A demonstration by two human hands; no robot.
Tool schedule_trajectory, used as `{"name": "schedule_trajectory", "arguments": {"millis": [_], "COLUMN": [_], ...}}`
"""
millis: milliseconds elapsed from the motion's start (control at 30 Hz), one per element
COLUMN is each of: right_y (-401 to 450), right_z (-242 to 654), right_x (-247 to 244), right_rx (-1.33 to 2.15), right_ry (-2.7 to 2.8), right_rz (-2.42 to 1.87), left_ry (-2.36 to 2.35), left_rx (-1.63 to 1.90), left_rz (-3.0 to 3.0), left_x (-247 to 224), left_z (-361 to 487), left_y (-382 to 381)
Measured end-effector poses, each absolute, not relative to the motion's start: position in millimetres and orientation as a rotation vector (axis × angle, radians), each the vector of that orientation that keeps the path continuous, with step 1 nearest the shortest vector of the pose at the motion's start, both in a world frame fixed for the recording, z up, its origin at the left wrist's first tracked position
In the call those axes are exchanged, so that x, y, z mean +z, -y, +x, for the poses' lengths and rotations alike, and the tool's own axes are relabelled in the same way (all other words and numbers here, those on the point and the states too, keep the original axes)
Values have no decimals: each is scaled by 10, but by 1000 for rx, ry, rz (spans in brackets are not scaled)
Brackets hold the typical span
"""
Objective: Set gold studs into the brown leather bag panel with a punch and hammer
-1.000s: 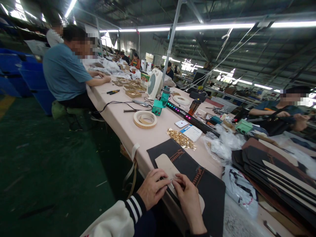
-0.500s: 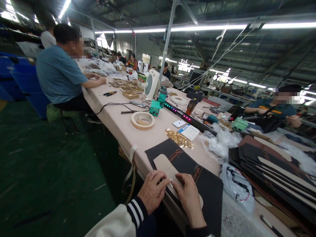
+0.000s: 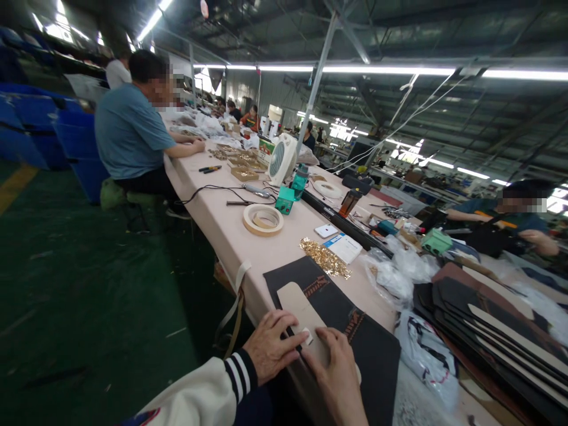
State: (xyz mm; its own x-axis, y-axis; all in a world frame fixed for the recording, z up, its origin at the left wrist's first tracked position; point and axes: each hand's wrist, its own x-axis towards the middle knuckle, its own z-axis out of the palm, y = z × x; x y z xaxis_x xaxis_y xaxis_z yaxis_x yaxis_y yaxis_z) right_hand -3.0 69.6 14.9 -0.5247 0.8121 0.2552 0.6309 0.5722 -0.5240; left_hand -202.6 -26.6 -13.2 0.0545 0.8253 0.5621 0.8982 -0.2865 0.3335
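Note:
A black leather panel (image 3: 377, 346) with brown stitched patterns lies at the table's near edge, and a beige rounded strip (image 3: 293, 297) rests on it. On the strip sits a small white piece (image 3: 307, 336). My left hand (image 3: 275, 346) reaches over the panel's edge with its fingers extended, the index fingertip touching the white piece. From the right, my right hand (image 3: 337, 370) rests on the strip, its fingers outstretched and a little apart; the thumb lies just below the white piece. Part of the strip is hidden under my right hand.
Beyond the panel lie a pile of gold metal pieces (image 3: 323, 258), a booklet (image 3: 344, 247) and a phone (image 3: 326, 231). Tape rolls (image 3: 263, 219) are farther left. Stacked dark panels (image 3: 492, 319) and plastic bags (image 3: 426, 349) lie right. A co-worker (image 3: 133, 130) sits at left.
My fingertips have moved apart slightly, so more of the small white piece shows. The view has turned a little to the left. The bar's coloured lights no longer show.

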Motion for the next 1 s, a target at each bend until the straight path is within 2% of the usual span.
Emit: {"name": "schedule_trajectory", "arguments": {"millis": [167, 333, 500, 733, 1000], "right_y": [-581, -499, -456, -608, -700], "right_z": [148, 171, 188, 400, 685], "right_x": [-105, -71, 145, 311, 1161], "right_rx": [106, -88, -12, 202, 384], "right_ry": [2427, 2512, 2560, 2611, 2539], "right_rz": [-1251, -1291, -1285, -1114, -1008], "left_ry": [1821, 1783, 1836, 1966, 2124], "left_rx": [-889, -889, -1031, -1256, -1883], "left_rz": [-2255, -2297, -2355, -2079, -1685], "left_x": [-72, -21, -32, 159, 645], "left_z": [-2058, -2100, -2247, -2581, -2874], "left_y": [260, 277, 273, 200, 267]}}
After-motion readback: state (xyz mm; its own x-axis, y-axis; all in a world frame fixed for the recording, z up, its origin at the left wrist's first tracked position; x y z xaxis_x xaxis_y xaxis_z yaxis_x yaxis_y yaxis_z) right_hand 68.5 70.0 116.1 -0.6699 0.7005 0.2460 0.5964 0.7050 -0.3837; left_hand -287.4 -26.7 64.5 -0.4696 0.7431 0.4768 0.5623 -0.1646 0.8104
